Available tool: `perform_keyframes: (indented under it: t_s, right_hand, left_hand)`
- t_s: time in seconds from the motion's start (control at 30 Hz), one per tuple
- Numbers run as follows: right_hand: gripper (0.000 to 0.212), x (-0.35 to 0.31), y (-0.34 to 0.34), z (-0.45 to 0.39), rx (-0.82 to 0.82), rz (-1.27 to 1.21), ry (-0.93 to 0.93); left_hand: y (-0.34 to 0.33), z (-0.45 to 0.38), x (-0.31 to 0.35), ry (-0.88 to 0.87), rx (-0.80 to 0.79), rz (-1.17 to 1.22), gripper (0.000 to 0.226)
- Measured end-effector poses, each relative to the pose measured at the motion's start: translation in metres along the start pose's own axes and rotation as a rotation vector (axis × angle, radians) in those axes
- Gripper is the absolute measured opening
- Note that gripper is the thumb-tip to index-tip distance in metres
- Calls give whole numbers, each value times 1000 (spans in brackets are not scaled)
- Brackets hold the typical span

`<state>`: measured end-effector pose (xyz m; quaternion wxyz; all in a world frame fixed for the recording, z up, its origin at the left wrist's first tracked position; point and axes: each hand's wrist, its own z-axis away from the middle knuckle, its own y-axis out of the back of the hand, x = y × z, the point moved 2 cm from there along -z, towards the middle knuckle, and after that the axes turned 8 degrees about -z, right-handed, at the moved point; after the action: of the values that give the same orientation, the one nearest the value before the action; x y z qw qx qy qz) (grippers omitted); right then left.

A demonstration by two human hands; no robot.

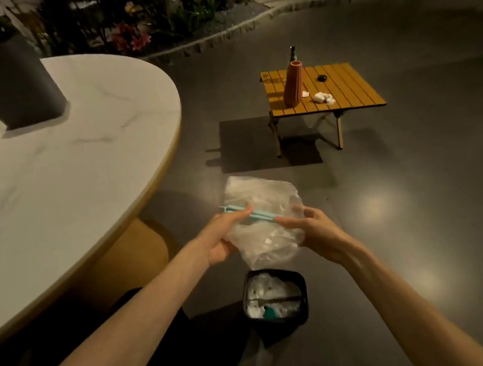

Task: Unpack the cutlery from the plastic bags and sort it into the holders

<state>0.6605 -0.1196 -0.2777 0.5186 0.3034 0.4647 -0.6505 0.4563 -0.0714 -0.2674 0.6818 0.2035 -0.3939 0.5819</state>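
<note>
A crumpled clear plastic bag hangs in the air in front of me, above a small black bin. A long light-blue strip, like a sealing clip or thin cutlery piece, lies across the bag's middle. My left hand grips the bag's left side, with its fingers on the strip. My right hand pinches the strip's right end and the bag beside it. No cutlery holders are in view.
A white marble table with a dark round pillar curves along my left. The black bin holds white crumpled plastic and a teal scrap. A low wooden slat table with a pink ribbed vase, a bottle and tissues stands ahead on grey floor.
</note>
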Motion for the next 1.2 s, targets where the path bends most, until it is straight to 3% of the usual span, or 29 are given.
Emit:
perform_keyframes:
  t_s: [0.17, 0.27, 0.37, 0.5, 0.57, 0.63, 0.7, 0.77, 0.83, 1.0, 1.1, 1.2]
  right_hand:
    - [31, 70, 35, -16, 42, -21, -75]
    - [30, 120, 57, -23, 106, -46, -145]
    - [28, 156, 70, -28, 196, -161, -253]
    - [26, 181, 82, -39, 363, -438, -346]
    - [24, 194, 90, -44, 388, -242, -350]
    - [35, 206, 93, -51, 325, 138, -316]
    - [44, 217, 96, -57, 267, 469, -225]
    - [38, 231, 96, -67, 229, 732, -170]
    - [40, 243, 91, -72, 166, 903, -153]
    - [45, 267, 84, -77, 104, 1248, -65]
    - [40, 265, 79, -80, 118, 1558, 45]
    - [27, 262, 69, -84, 156, 1547, 129]
  left_hand:
    - [17, -31, -59, 123, 52, -6, 29]
    - [24, -50, -98, 147, 81, 60, 34]
    - [26, -69, -136, 209, 174, 144, 39]
    - [30, -98, -172, 263, 217, 233, 18]
    - [30, -108, -181, 266, 200, 137, 16]
    - [29, -120, -193, 261, 164, -89, 19]
    - [27, -130, -204, 165, 179, -526, 13]
    - [26, -139, -215, 37, 173, -901, 25]
    - [24, -142, -222, -67, 124, -1119, 35]
    - [15, -149, -234, -242, 142, -1715, 29]
    - [9, -156, -243, -290, 42, -1861, 34]
    - [10, -165, -255, -209, -69, -1786, 44]
